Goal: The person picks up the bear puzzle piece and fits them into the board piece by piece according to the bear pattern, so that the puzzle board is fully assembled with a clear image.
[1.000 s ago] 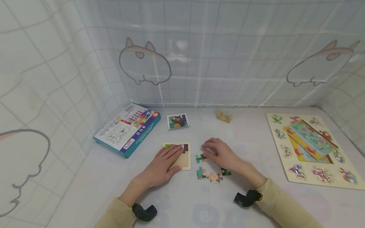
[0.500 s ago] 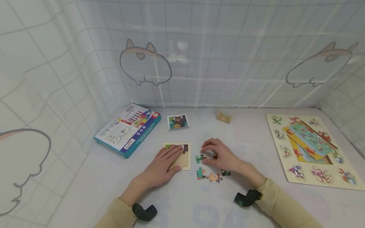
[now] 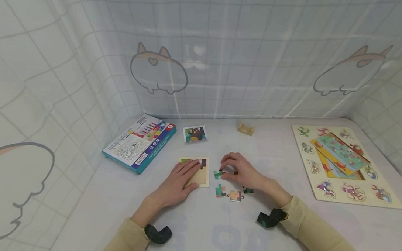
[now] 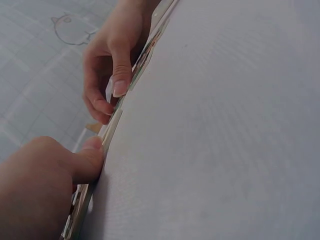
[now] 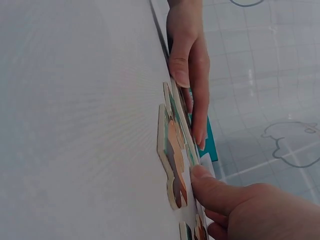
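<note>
A small wooden puzzle tray (image 3: 200,179) lies in the middle of the table, with part of a dark brown and green picture set along its top. My left hand (image 3: 176,183) rests on it, fingers stretched over its left side, hiding that part. Just right of the tray, my right hand (image 3: 243,171) pinches a green jigsaw piece (image 3: 217,174) between thumb and fingers, low at the tabletop. Nearer me lie a teal-and-orange piece (image 3: 219,191), a peach piece (image 3: 235,196) and a dark green piece (image 3: 248,190). Another dark piece is partly covered by the right hand.
A bear picture card (image 3: 195,134) lies behind the tray. At the back left is a blue and white game box (image 3: 140,142). A small wooden holder (image 3: 245,128) stands at the back. On the right, colourful boards lie on a large animal puzzle board (image 3: 310,180).
The right thumb and fingers have closed onto the green jigsaw piece, which has shifted very slightly left. The left hand stays on the tray.
</note>
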A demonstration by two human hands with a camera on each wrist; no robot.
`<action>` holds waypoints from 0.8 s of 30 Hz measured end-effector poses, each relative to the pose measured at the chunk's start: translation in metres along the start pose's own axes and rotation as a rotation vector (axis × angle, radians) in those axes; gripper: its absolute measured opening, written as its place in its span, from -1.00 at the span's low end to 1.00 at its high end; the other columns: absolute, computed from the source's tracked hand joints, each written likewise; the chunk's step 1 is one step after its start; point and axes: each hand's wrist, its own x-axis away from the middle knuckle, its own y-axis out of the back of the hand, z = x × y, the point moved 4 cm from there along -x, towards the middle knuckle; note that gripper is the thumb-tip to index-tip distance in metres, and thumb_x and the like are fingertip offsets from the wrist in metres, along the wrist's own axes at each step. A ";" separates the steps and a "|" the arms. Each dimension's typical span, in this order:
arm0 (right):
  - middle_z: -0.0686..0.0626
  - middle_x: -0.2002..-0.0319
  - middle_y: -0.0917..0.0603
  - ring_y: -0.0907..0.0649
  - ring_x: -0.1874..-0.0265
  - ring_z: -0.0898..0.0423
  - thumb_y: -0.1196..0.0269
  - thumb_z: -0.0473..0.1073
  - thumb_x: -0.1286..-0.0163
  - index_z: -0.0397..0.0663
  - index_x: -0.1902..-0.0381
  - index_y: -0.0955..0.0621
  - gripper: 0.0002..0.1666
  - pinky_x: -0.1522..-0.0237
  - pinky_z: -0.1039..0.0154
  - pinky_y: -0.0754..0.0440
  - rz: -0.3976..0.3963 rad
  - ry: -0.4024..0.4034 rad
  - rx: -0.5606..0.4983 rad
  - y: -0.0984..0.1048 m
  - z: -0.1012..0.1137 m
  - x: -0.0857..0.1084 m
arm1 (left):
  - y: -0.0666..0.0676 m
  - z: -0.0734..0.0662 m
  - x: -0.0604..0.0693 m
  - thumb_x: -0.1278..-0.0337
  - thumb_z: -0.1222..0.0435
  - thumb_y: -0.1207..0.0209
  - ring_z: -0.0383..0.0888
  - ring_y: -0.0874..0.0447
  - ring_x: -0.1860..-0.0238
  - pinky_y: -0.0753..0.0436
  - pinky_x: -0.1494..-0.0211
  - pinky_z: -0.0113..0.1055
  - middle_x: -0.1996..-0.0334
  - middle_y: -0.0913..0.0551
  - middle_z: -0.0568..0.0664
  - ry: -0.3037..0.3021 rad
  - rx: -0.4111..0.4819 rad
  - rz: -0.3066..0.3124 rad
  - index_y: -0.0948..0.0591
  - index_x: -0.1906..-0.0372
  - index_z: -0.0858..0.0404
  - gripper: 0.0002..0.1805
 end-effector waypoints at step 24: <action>-0.02 -0.08 -0.57 -0.48 -0.05 0.04 -0.38 -0.10 -0.32 -0.02 0.17 -0.65 -0.81 -0.08 0.05 -0.48 0.049 0.002 0.015 0.000 0.002 0.001 | 0.024 0.044 0.019 -0.12 -0.22 -0.28 0.13 -0.16 -0.54 -0.22 -0.51 0.22 -0.53 -0.26 -0.03 0.158 0.194 -0.013 -0.29 -0.50 -0.19 -0.16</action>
